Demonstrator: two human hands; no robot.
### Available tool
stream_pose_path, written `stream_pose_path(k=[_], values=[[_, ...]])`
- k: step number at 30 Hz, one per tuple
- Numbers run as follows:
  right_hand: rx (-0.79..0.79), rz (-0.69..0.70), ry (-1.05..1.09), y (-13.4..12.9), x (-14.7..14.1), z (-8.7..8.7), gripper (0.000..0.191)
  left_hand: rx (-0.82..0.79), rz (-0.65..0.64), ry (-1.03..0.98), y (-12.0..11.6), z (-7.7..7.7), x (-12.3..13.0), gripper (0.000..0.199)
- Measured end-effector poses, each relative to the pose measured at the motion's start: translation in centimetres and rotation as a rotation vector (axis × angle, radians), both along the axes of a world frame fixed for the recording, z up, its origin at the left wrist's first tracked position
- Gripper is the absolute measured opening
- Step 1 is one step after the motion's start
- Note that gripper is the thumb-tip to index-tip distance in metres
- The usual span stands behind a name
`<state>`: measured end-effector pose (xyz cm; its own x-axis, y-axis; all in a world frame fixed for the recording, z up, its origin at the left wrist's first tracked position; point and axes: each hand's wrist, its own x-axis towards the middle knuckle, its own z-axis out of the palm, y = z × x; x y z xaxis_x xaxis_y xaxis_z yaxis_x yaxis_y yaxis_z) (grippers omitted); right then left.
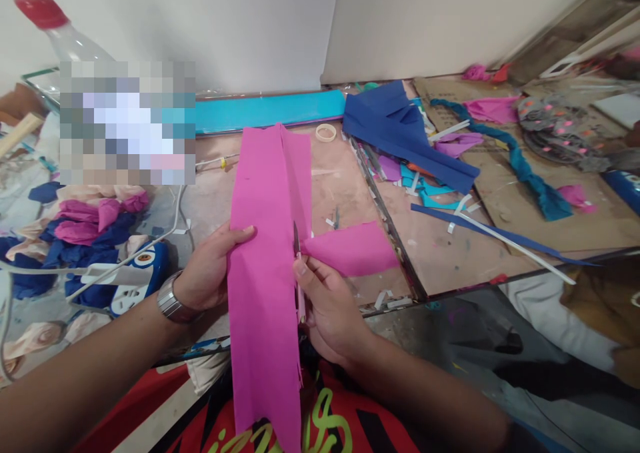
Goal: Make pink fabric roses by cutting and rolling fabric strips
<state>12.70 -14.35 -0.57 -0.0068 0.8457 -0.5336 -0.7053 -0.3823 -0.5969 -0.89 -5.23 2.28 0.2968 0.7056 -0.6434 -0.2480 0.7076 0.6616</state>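
A long strip of pink crepe paper (pixel 260 273) hangs upright in front of me, its lower end over my lap. My left hand (pixel 213 263) grips its left edge, thumb on top and the other fingers hidden behind. In my right hand (pixel 327 303) is a slim knife (pixel 297 239) with a narrow pointed blade and a pale handle. The blade points away from me along a fold at the strip's right side, where the edge is ragged lower down. Behind the right hand lies a shorter pink piece (pixel 357 249) on the table.
Dark blue paper (pixel 400 133) and scraps lie to the right, with a twisted teal strip (pixel 515 153) on cardboard (pixel 590 213). A tape roll (pixel 326 132) sits behind the pink strip. At left are a power strip (pixel 143 273), cables and crumpled paper. Another person's sleeve (pixel 555 316) shows at right.
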Motion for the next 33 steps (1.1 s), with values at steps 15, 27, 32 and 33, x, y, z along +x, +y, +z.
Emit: stream_pose_path(k=[15,27,32,33], values=[[0.047,-0.015,-0.011,1.1,-0.1,0.2,0.041,0.035,0.020,-0.084,0.0,-0.1,-0.4,0.039],[0.103,-0.007,-0.018,1.4,0.1,0.0,0.038,0.185,0.081,-0.108,1.0,-0.3,-0.3,0.043],[0.105,0.093,-0.075,1.2,0.2,-0.1,0.041,0.284,0.114,-0.079,1.5,0.8,-0.1,0.063],[0.101,0.107,-0.077,1.2,0.3,-0.1,0.042,0.288,0.116,-0.068,1.6,1.0,-0.1,0.064]])
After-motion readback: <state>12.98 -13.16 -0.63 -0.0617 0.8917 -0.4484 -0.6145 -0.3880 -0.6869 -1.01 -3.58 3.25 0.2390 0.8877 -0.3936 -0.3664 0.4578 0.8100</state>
